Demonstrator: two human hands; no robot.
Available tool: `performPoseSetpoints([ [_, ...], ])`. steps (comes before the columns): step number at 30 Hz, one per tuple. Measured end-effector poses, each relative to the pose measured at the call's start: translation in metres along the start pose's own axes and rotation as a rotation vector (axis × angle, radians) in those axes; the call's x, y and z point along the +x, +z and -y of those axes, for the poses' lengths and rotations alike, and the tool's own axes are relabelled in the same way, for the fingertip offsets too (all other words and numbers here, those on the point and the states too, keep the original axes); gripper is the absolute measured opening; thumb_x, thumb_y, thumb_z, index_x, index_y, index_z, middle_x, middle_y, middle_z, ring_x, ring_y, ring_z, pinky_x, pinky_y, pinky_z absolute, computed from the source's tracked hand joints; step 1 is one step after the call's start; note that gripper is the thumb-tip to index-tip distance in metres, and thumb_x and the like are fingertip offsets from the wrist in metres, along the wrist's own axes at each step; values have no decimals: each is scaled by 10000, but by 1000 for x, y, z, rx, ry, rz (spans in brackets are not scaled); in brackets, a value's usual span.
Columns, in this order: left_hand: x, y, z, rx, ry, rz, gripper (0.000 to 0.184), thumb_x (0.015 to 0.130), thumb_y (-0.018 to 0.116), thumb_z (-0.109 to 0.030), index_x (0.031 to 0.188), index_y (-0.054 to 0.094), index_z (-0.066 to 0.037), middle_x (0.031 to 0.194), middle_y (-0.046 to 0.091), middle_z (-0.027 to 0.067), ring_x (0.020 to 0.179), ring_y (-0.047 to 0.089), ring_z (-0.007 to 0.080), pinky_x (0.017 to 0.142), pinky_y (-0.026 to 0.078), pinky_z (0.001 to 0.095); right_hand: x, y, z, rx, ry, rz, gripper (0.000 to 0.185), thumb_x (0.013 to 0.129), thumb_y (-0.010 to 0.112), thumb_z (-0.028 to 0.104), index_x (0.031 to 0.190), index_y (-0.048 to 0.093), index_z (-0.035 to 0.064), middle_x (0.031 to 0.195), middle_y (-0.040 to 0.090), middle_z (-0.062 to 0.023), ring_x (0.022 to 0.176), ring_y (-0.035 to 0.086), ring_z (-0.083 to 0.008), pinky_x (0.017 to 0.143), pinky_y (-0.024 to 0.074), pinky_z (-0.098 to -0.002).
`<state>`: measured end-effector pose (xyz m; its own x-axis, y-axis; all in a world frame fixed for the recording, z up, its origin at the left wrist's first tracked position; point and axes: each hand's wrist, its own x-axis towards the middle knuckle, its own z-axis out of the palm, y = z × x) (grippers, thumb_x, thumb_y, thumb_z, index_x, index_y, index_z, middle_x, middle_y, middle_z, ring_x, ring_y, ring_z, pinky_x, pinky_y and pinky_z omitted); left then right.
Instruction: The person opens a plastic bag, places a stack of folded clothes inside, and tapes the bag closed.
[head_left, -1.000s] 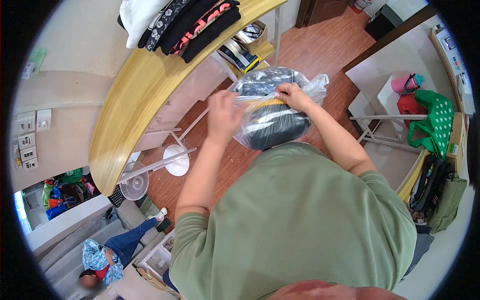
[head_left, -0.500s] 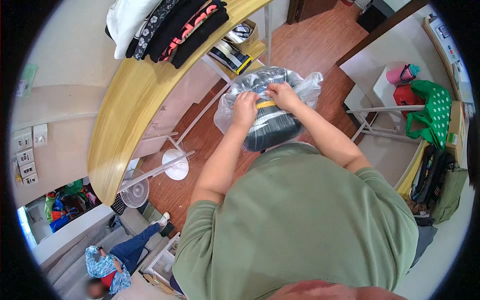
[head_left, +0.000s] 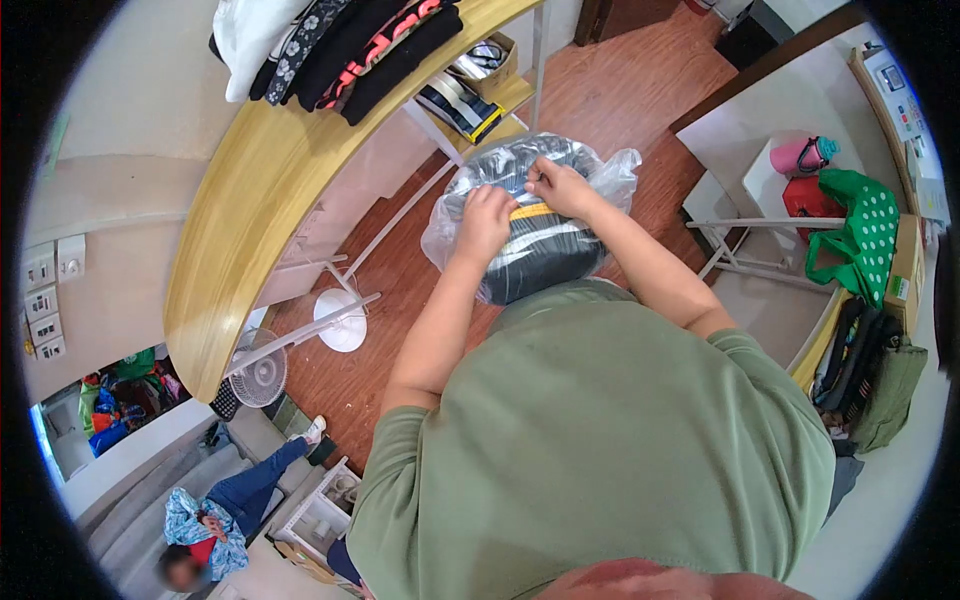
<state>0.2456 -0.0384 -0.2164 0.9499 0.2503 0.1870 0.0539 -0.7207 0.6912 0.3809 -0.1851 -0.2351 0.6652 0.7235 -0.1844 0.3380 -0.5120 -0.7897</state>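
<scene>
A bulky clear plastic bag (head_left: 545, 268) is stuffed with dark contents, apparently cloth, and sits close in front of my body. Through the film a yellow band and pale stripes show across its upper face. My left hand (head_left: 485, 222) is closed at the near left of the yellow band, its curled fingers gripping the plastic. Just across from it, my right hand (head_left: 562, 188) pinches the film on top of the bag between thumb and fingers. Loose, crinkled plastic sticks out at both sides of the bundle.
To the left stands a curved wooden table (head_left: 235, 210) with folded clothes (head_left: 345, 50) on it. A box (head_left: 490, 62) sits on its lower shelf. At right are a green polka-dot bag (head_left: 868, 235) and pink bottle (head_left: 798, 154). A fan (head_left: 258, 368) and reclining person (head_left: 225, 510) are lower left.
My right hand has shifted slightly up and left over the bag, its fingers now raised in a pinch. The left hand stays at the near side. The whole view has shifted a little.
</scene>
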Motion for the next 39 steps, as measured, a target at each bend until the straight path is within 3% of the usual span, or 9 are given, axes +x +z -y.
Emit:
performPoseSetpoints([
  [4, 4, 6, 11, -73, -324, 27, 161, 809, 686, -188, 816, 660, -30, 909, 577, 152, 940, 539, 330, 843, 425, 409, -14, -14, -1, 37, -132, 2, 229, 795, 750, 274, 909, 670, 92, 894, 596, -121, 932, 578, -278, 855, 478, -353],
  [7, 0, 5, 6, 129, -285, -58, 180, 795, 712, -240, 821, 698, -63, 1049, 556, 136, 1070, 481, 324, 926, 372, 431, -17, -6, -17, 51, -328, -126, 207, 755, 784, 254, 881, 715, 105, 953, 543, -85, 983, 534, -239, 875, 464, -330],
  [13, -7, 7, 12, 220, -362, -25, 233, 789, 719, -326, 779, 709, -94, 1227, 478, 88, 1231, 344, 333, 1035, 239, 482, -9, 2, -13, 14, -33, -43, 229, 719, 801, 245, 817, 744, 47, 996, 554, -110, 1020, 530, -258, 917, 453, -332],
  [16, -11, 14, 28, 93, -438, 0, 250, 791, 717, -343, 779, 708, -93, 1235, 478, 91, 1245, 341, 334, 1047, 239, 474, -1, 9, -2, -258, -28, -3, 276, 715, 801, 247, 863, 736, 23, 993, 560, -138, 1028, 536, -294, 927, 449, -337],
  [22, -15, 19, 34, 35, -452, -35, 260, 792, 709, -317, 771, 679, -59, 1196, 502, 114, 1176, 407, 336, 1018, 309, 437, -6, 1, 12, -136, 55, -126, 315, 709, 802, 259, 811, 679, -13, 1019, 591, -189, 1007, 553, -335, 880, 468, -362],
  [25, -18, 19, 32, 25, -421, -71, 235, 783, 721, -289, 771, 677, -58, 1197, 501, 123, 1159, 422, 341, 1021, 315, 421, -1, -11, 13, -200, 68, -38, 291, 756, 787, 244, 763, 638, -6, 967, 619, -160, 881, 601, -265, 774, 503, -346],
  [29, -21, 18, 33, -36, -441, -66, 232, 788, 715, -278, 775, 669, -52, 1209, 488, 122, 1175, 398, 346, 1027, 304, 432, 30, -43, 1, 805, 409, 146, 219, 875, 706, 196, 766, 644, 17, 670, 602, -11, 577, 549, -105, 550, 477, -276],
  [35, -25, 16, 36, -70, -400, -71, 239, 788, 707, -275, 764, 644, -45, 1215, 479, 120, 1179, 386, 363, 1014, 304, 453, 138, -67, -3, -7, 155, -152, 245, 889, 663, 233, 967, 682, 2, 724, 655, -62, 589, 599, -121, 543, 490, -265],
  [39, -28, 17, 34, -114, -381, -122, 219, 811, 702, -262, 761, 629, -62, 1187, 483, 130, 1147, 406, 348, 1003, 307, 439, 209, -40, -14, 4, 242, -187, 255, 900, 612, 229, 1053, 693, 42, 679, 674, -117, 525, 643, -156, 513, 514, -303],
])
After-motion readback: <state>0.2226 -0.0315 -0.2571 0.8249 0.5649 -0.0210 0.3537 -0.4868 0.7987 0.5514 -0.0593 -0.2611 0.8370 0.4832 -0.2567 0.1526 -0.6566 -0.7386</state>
